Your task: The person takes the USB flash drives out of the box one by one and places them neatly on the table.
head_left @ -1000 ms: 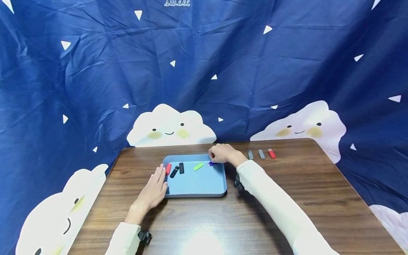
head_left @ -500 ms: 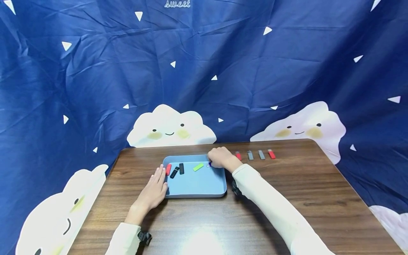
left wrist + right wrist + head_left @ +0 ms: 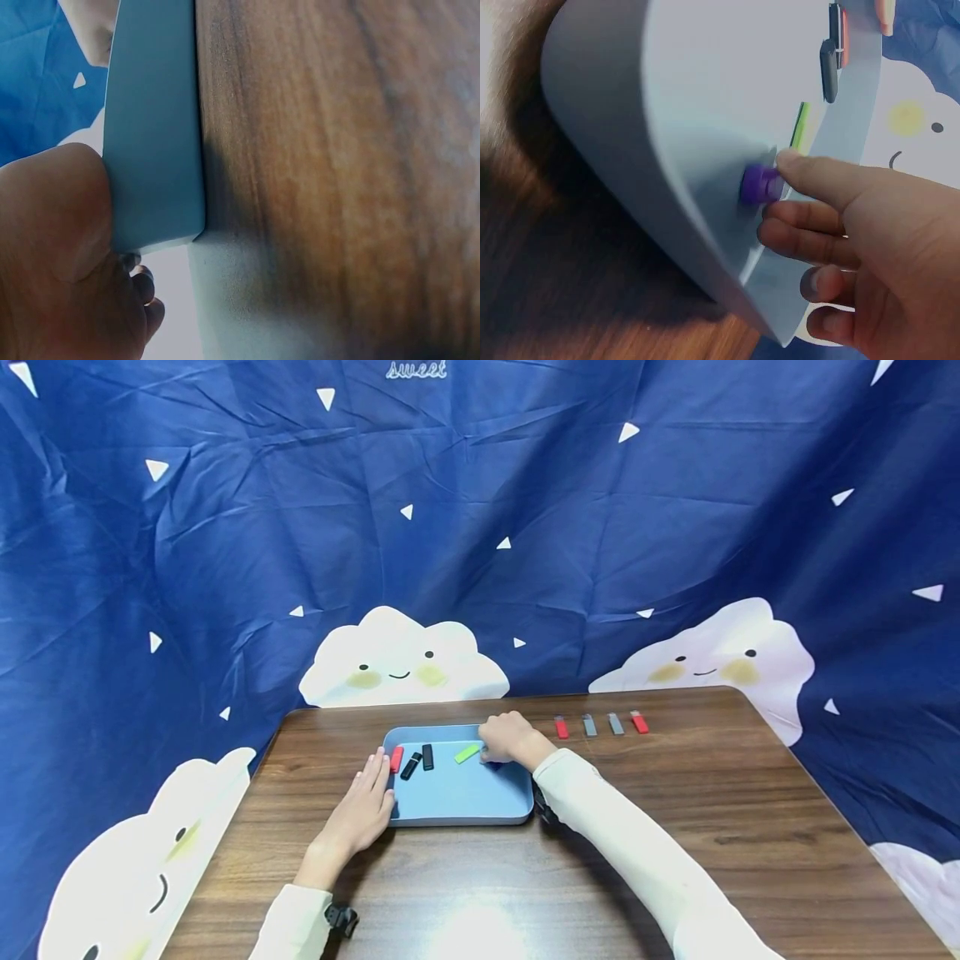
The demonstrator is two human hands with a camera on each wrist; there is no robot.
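Note:
In the head view, a shallow blue tray stands on the table. My left hand lies along its left side with straight fingers, next to a red USB stick. Over the tray's back right part, my right hand reaches in with bent fingers. Its thumb and forefinger pinch a purple USB stick, seen in the right wrist view inside the tray, close to the wall. A lime-green USB stick lies just left of these fingertips. Two black USB sticks lie farther left.
Right of the tray, a row of USB sticks lies on the wooden table: red, grey, grey and red. A blue curtain with printed clouds hangs behind the table's back edge.
My right hand has moved from the tray's back right rim inward and slightly nearer, and now covers the purple stick in the head view. The leftmost red stick has come into sight. My left hand stays put.

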